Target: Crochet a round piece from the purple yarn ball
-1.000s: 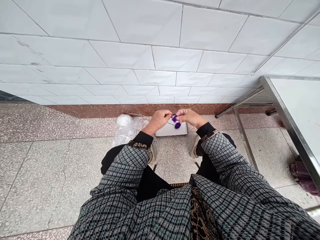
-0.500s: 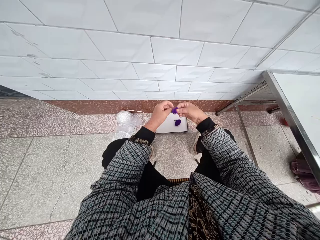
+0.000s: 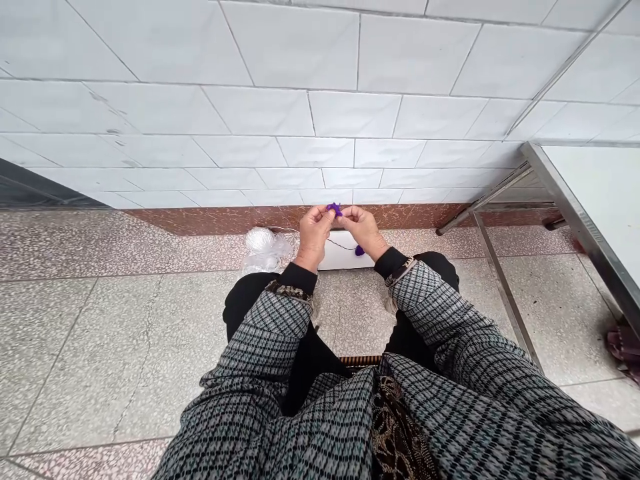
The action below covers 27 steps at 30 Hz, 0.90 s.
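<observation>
Between my two hands is a small piece of purple yarn work (image 3: 334, 209), pinched at its edges by the fingertips. My left hand (image 3: 314, 233) grips its left side, fingers closed. My right hand (image 3: 361, 229) pinches the right side with thumb and fingers. Whether a hook or needle is in the fingers is too small to tell. Below the hands, a purple yarn ball (image 3: 359, 251) lies on a white board or box lid (image 3: 345, 260), partly covered by my right hand. A dark strand runs from the ball toward my left hand.
A white yarn ball (image 3: 261, 240) with clear plastic wrap (image 3: 270, 257) sits on the floor at the left. A white tiled wall (image 3: 330, 113) rises ahead. At the right stands a metal-framed table (image 3: 595, 233). A dark red item (image 3: 625, 348) lies beneath it.
Both hands have come closer together and turned more upright, with the purple piece shifted slightly up and left. My right hand now covers part of the yarn ball. The view has shifted a little.
</observation>
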Available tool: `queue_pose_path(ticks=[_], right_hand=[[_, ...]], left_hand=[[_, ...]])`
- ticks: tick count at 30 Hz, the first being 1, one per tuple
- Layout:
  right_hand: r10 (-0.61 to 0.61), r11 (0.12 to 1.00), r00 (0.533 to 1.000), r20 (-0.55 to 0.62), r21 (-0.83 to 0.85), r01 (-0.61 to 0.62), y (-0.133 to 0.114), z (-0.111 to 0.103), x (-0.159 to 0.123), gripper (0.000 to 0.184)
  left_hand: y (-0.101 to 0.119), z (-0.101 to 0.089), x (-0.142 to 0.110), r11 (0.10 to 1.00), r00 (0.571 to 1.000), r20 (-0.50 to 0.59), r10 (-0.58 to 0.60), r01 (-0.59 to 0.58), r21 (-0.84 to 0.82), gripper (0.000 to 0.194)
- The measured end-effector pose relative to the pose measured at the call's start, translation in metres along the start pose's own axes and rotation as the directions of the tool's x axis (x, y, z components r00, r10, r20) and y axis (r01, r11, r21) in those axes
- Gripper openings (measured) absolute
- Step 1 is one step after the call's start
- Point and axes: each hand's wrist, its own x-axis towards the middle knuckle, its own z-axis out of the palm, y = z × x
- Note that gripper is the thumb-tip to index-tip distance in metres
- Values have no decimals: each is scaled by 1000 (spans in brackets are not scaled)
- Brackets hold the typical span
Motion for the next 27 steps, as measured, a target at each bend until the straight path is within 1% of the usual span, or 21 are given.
queue_pose_path(ticks=[1,2,4,6,7,9,10,11,12,14,17,18,19,20,21,22,23,24,25,26,27], right_hand=[[13,999,999,44,44,-15,-2,-2,-2,16],[38,993,998,57,107,-44,-4,-4,-3,15],[113,966,985,131,219,-140,-8,-5,-7,17],[184,920,968,170,318,-230,-10,-2,-9,16],[198,899,966,168,361,-247,-11,1,-9,14],[211,878,970,118,413,-241,-9,6,-5,21],[209,878,973,101,419,-232,-7,7,-2,21],[202,880,977,69,425,-212,-5,6,1,19],[207,881,978,33,428,-201,-2,3,4,18],[223,893,975,-14,404,-199,2,-7,8,18],[257,916,966,-10,322,-240,10,-24,8,18],[250,926,967,48,281,-253,14,-28,6,20],[260,935,951,166,204,-291,21,-30,5,21],[325,929,893,312,72,-363,30,-30,2,21],[423,900,808,411,-85,-428,42,-27,-1,21],[541,841,716,441,-248,-482,56,-24,-6,20],[633,773,662,401,-373,-513,73,-19,-12,17],[670,738,648,363,-420,-527,92,-14,-18,16],[693,712,642,328,-449,-539,112,-9,-25,13],[702,696,654,283,-469,-544,132,-4,-31,11],[691,693,686,229,-479,-538,152,0,-35,22]], left_hand=[[3,-5,1,999,1000,-27,-13,12,-36,14],[6,-8,1,999,999,-42,-13,11,-51,12],[9,-11,0,999,999,-45,-14,12,-37,11],[10,-4,-3,997,995,-72,-62,60,-40,12],[10,2,-3,993,989,-106,-107,100,-68,14],[8,15,-2,975,963,-221,-152,110,-193,22],[6,20,1,967,961,-222,-162,110,-231,24],[4,23,5,961,969,-178,-170,123,-248,25],[3,23,9,956,973,-112,-201,170,-238,27],[-1,17,18,939,954,43,-297,300,-169,29],[-7,-2,24,901,899,103,-426,432,-40,26],[-9,-7,24,890,887,107,-450,455,-22,25],[-12,-12,23,882,878,111,-466,470,-17,23],[-15,-15,21,876,872,111,-476,481,-18,23],[-18,-16,19,870,867,105,-488,492,-22,23],[-22,-18,17,863,861,92,-501,505,-26,23],[-26,-18,14,854,853,72,-517,520,-29,24],[-30,-19,11,843,844,47,-535,536,-34,24],[-34,-21,9,833,834,21,-551,551,-47,23],[-39,-24,6,825,827,-1,-562,561,-69,22],[-43,-27,4,820,822,-18,-568,564,-100,21]])
